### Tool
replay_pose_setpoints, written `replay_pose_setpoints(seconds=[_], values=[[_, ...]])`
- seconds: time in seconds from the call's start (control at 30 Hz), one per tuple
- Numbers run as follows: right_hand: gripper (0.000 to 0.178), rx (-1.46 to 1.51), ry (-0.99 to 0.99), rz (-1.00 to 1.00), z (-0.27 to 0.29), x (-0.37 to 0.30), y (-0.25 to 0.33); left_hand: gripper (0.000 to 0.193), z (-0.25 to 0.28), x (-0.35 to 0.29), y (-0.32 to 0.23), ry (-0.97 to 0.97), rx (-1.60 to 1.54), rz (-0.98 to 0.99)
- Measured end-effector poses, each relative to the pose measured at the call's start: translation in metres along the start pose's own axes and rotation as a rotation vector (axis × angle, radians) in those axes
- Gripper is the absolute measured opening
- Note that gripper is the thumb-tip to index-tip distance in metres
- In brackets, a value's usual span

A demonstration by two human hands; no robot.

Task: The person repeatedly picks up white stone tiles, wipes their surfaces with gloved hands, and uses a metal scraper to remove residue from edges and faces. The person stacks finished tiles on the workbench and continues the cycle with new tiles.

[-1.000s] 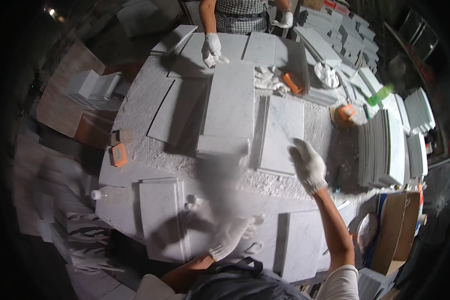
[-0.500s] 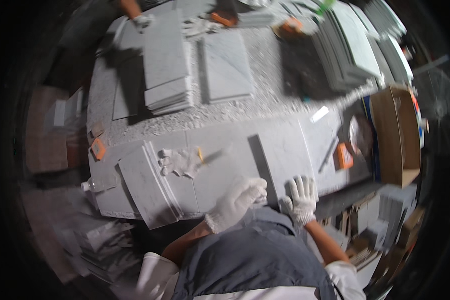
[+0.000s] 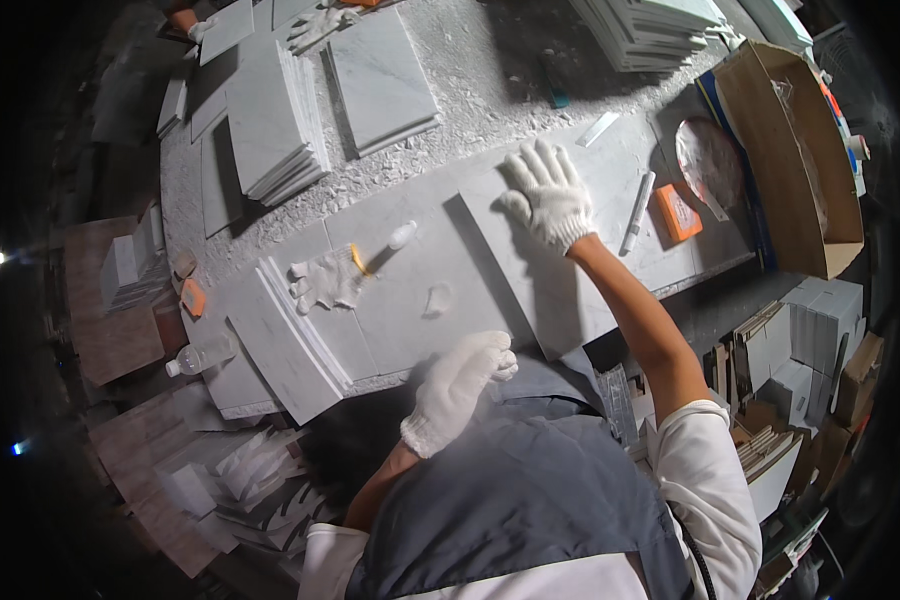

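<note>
My right hand [image 3: 550, 197], in a white knit glove, lies flat with fingers spread on a pale grey-veined marble tile [image 3: 610, 290]. The tile rests on the worktable near its front edge. My left hand [image 3: 462, 388], also gloved, is closed in front of my grey apron, fingers curled; whatever it may hold is hidden. Beyond that hand are a small clear scrap [image 3: 437, 300], a little white tube [image 3: 402, 235] and a loose white glove [image 3: 325, 282] with a yellow cuff edge. A white marker [image 3: 637, 213] and an orange block [image 3: 679, 213] sit right of my right hand.
Tilted tiles [image 3: 285, 350] lean together at the front left, beside a clear bottle [image 3: 206, 356]. Tile stacks [image 3: 265, 120] stand farther back amid white chips. An open cardboard box [image 3: 785, 150] is at right. At far left, another person's gloved hand [image 3: 200, 30] holds a tile [image 3: 227, 30].
My right hand has moved forward from the tile's near edge onto its upper part. My left hand stays closed near the apron. The view has shifted; the other person's tile is now raised.
</note>
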State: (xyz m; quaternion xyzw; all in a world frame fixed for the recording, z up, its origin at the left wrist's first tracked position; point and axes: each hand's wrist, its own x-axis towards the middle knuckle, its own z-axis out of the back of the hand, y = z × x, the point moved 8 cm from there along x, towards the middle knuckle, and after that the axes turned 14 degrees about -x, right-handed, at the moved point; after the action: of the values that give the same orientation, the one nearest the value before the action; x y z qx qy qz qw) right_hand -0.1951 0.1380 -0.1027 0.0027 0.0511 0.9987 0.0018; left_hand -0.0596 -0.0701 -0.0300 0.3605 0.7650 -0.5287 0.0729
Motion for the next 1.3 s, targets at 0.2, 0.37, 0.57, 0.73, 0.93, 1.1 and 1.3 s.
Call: replay_pose_setpoints(seconds=[0.2,0.37,0.57,0.73,0.93,1.1,1.3], values=[[0.056,0.140,-0.086,0.316,0.009,-0.135,0.047,0.031,0.000,0.011,0.020,-0.002,0.050,0.030],[0.041,0.066,-0.081,0.131,0.013,-0.215,-0.008,0.042,0.017,0.030,0.040,-0.080,0.208,0.156],[0.049,0.142,-0.306,-0.455,-0.010,-0.304,-0.070,0.043,0.030,0.044,0.072,-0.107,0.195,0.288],[0.049,0.812,-0.167,-0.911,-0.084,-0.358,-0.076,0.043,0.037,0.050,0.096,-0.109,0.195,0.324],[0.049,1.083,-0.173,-0.945,-0.102,-0.349,-0.069,0.042,0.040,0.057,0.114,-0.095,0.201,0.370],[0.048,0.991,-0.229,-0.894,-0.083,-0.326,-0.072,0.042,0.043,0.057,0.124,-0.104,0.208,0.377],[0.035,0.470,0.143,-0.227,-0.028,-0.294,-0.032,0.044,0.044,0.058,0.129,-0.125,0.183,0.383]])
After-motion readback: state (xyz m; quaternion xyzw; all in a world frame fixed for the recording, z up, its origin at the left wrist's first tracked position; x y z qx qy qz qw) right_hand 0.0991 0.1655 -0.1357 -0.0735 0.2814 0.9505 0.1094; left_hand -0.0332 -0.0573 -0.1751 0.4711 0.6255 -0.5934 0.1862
